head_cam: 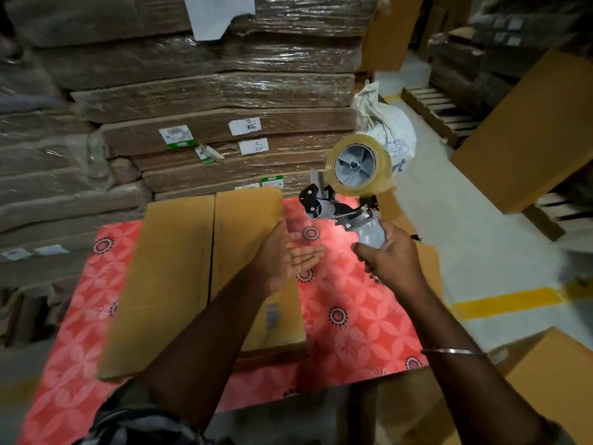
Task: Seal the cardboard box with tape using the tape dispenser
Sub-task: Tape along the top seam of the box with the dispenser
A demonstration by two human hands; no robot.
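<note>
A brown cardboard box (179, 277) lies on a red flowered cloth (359, 319), its two top flaps shut with a seam running down the middle. My right hand (390, 255) grips the grey handle of a tape dispenser (346, 194), held up in the air to the right of the box. A roll of clear tape (361, 165) sits on the dispenser. My left hand (288, 255) hovers palm up with straight fingers over the box's right edge, just left of the dispenser, and holds nothing.
Tall stacks of flat cardboard wrapped in plastic film (205, 91) rise right behind the cloth. A white sack (388, 126) stands at the back right. More brown boxes (532, 130) lean on the right, one (552, 383) near my right elbow. A yellow line (507, 300) marks the floor.
</note>
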